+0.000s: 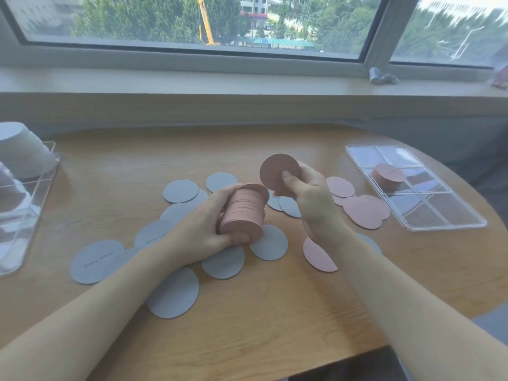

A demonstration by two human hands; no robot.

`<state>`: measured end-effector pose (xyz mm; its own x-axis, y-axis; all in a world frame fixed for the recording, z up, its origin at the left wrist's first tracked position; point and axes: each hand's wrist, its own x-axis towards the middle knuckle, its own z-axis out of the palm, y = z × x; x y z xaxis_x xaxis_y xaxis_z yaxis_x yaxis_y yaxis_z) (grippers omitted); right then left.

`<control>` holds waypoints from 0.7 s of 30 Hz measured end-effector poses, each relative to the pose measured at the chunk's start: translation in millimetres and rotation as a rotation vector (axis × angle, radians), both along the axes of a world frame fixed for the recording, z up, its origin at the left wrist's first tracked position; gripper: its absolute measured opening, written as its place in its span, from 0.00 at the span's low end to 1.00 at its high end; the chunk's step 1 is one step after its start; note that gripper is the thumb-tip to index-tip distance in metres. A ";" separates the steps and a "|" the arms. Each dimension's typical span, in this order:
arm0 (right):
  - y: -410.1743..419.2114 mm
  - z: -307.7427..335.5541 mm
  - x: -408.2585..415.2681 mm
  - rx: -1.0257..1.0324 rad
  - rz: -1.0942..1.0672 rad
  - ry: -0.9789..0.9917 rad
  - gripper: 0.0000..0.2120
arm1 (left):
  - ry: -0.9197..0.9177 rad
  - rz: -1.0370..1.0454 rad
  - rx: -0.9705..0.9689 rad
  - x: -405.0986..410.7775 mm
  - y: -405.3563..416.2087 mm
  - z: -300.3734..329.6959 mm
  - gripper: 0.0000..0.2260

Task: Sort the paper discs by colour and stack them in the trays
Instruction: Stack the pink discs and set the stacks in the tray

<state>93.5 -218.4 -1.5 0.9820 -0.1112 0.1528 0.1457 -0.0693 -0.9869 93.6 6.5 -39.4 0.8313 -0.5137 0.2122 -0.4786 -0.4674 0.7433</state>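
Daylight from a wide window [192, 20], with trees, buildings and a yellow crane [205, 20] seen beyond it, falls on a rounded wooden table [275, 312] set against a pale sill [247, 81]. Above the middle of the table, a thick stack of pink discs [243, 214] is held on its side in the left hand [203, 232], whose fingers are curled round it with the thumb under its near edge. Just right of the stack, a single pink disc [277, 173] is pinched upright between the thumb and fingers of the right hand [310, 199]. Grey discs [180, 191] are scattered flat on the table around and below the stack, several overlapping and some bearing handwriting too small to be read. Loose pink discs [362, 211] lie to the right of the stack, one partly hidden under the right forearm. Further right of the stack, a clear compartmented tray [439, 213] is seen near the table's edge, with a short pink pile [388, 176] standing in one of its middle compartments. Far left of the stack, a second clear tray [33, 193] holds tall white piles [22, 149]. On the sill, a small crumpled silvery object [382, 77] rests by the window frame.
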 end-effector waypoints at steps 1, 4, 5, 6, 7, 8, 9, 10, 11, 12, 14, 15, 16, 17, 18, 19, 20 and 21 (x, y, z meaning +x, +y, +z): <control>-0.6 -0.3 1.0 -0.040 -0.032 -0.024 0.10 | 0.002 0.000 0.000 0.4 0.6 -0.8 0.40; -0.2 -2.0 -0.5 -0.134 -0.046 -0.058 0.12 | 0.012 -0.017 -0.010 1.8 1.7 -2.6 0.41; 2.1 -1.7 -3.2 -0.153 -0.023 -0.061 0.12 | 0.011 -0.019 -0.009 2.1 1.9 -2.9 0.42; 4.5 -3.5 -4.8 -0.172 0.010 -0.052 0.12 | 0.005 -0.017 -0.007 2.4 2.0 -3.0 0.42; 7.1 -6.0 -6.1 -0.195 0.055 -0.036 0.11 | -0.007 -0.014 -0.003 2.5 2.0 -3.0 0.43; 9.6 -9.0 -6.9 -0.214 0.111 -0.017 0.10 | -0.023 -0.009 0.003 2.5 1.8 -2.9 0.43; 12.3 -11.6 -8.5 -0.223 0.183 0.003 0.11 | -0.039 -0.006 0.015 2.4 1.6 -2.8 0.44; 14.0 -14.6 -9.8 -0.255 0.246 0.022 0.15 | -0.052 -0.005 0.032 2.2 1.3 -2.7 0.46; 15.9 -17.4 -10.6 -0.321 0.289 0.035 0.20 | -0.063 -0.005 0.052 2.1 1.0 -2.7 0.47; 17.4 -20.7 -11.2 -0.424 0.312 0.044 0.26 | -0.070 -0.006 0.067 2.1 0.9 -3.1 0.48; 21.3 -22.3 -15.4 -0.642 0.305 0.036 0.36 | -0.075 -0.013 0.081 1.6 1.0 -3.5 0.48; 23.5 -22.6 -16.2 -0.725 0.294 0.008 0.39 | -0.075 -0.015 0.082 1.6 1.2 -3.8 0.48; 24.4 -21.5 -17.4 -0.787 0.283 -0.016 0.43 | -0.073 -0.014 0.082 1.7 1.2 -4.0 0.48; 23.2 -20.6 -17.1 -0.830 0.273 -0.035 0.46 | -0.068 -0.011 0.082 1.7 1.0 -4.0 0.49; 19.7 -18.6 -16.6 -0.863 0.249 -0.062 0.48 | -0.065 -0.009 0.081 1.8 0.8 -3.9 0.49; 14.0 -15.6 -17.4 -0.894 0.214 -0.084 0.47 | -0.063 -0.010 0.079 1.6 0.3 -3.5 0.49; 5.1 -12.4 -18.9 -0.925 0.175 -0.100 0.42 | -0.058 -0.014 0.072 1.4 -0.3 -2.8 0.49; -5.6 -8.7 -21.1 -0.952 0.158 -0.108 0.34 | -0.053 -0.018 0.059 1.1 -0.7 -2.1 0.48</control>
<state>72.4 -223.9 -10.2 0.9503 0.2374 0.2013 0.3086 -0.8038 -0.5086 94.7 5.8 -41.5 0.8100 -0.5417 0.2245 -0.5254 -0.5005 0.6881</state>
